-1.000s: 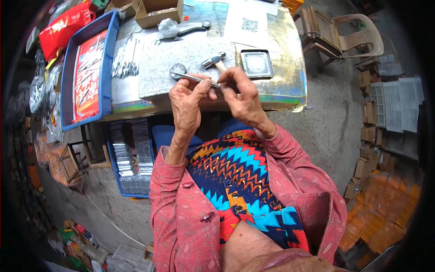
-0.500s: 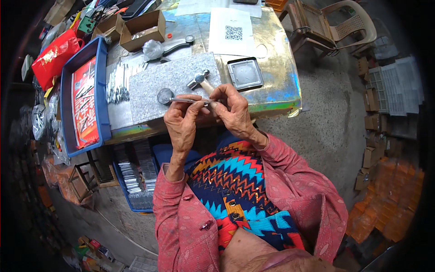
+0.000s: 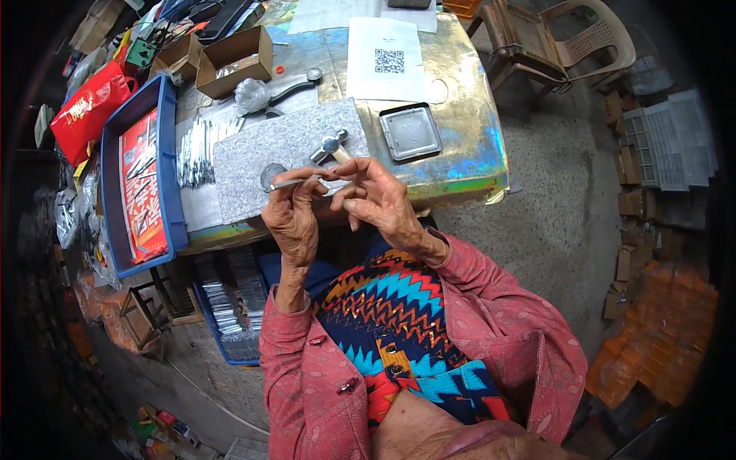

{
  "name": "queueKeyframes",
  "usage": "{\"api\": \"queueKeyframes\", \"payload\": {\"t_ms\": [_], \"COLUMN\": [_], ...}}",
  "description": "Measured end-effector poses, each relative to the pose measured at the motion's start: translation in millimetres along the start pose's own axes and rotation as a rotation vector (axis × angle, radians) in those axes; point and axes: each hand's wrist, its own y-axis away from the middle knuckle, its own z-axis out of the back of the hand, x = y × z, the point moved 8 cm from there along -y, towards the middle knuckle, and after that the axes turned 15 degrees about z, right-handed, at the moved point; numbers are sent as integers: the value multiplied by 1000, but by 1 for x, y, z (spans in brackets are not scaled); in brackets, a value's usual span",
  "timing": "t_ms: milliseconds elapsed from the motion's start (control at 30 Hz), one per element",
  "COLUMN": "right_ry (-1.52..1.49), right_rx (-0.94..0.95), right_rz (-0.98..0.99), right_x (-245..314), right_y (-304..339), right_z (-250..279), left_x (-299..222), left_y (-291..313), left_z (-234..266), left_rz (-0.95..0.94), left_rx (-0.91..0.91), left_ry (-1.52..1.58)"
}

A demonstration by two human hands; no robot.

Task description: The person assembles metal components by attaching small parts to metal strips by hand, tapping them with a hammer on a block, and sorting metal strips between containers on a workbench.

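Note:
My left hand [image 3: 293,222] pinches a slim silvery metal piece [image 3: 294,182] above the table's near edge. To its right, my right hand [image 3: 382,207] has its fingers bent and apart, with nothing visible between them. A hammer [image 3: 330,146] with a pale wooden handle lies on the grey speckled slab [image 3: 253,146], just beyond my right fingertips. Close to the metal piece, a small round grey disc [image 3: 272,173] rests on the same slab. Many thin silvery strips [image 3: 198,152] are heaped left of the slab.
A blue tray [image 3: 178,207] with red printed sheets stands at the left. Further back are cardboard boxes [image 3: 261,57] and a white printed sheet [image 3: 387,84]. A square dark-rimmed dish [image 3: 411,132] sits right of the slab. Below the table, another blue crate [image 3: 238,354] holds metal strips.
My hands have come apart. The left has moved slightly left with the metal piece, and the right has let go of it and loosened its fingers.

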Motion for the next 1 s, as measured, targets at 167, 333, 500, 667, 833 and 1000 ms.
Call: {"api": "queueKeyframes", "payload": {"t_ms": [167,333,500,667,833,1000], "right_ry": [13,37,59,78,97,124], "right_rx": [13,19,50,79,88,93], "right_rz": [-14,-10,-20,-80,-155,-163], "right_x": [0,0,-3,-1,-1,-4], "right_y": [2,3,6,11,19,21], "right_z": [-3,-4,-4,-4,-3,0], "left_x": [3,2,2,0,-1,-1], "left_y": [-3,-4,-6,-9,-13,-16], "left_z": [5,5,12,20,30,38], "left_rz": [77,110,104,110,76,69], "left_rx": [3,30,-6,-45,-80,-122], "left_ry": [47,86,71,17,32,32]}}
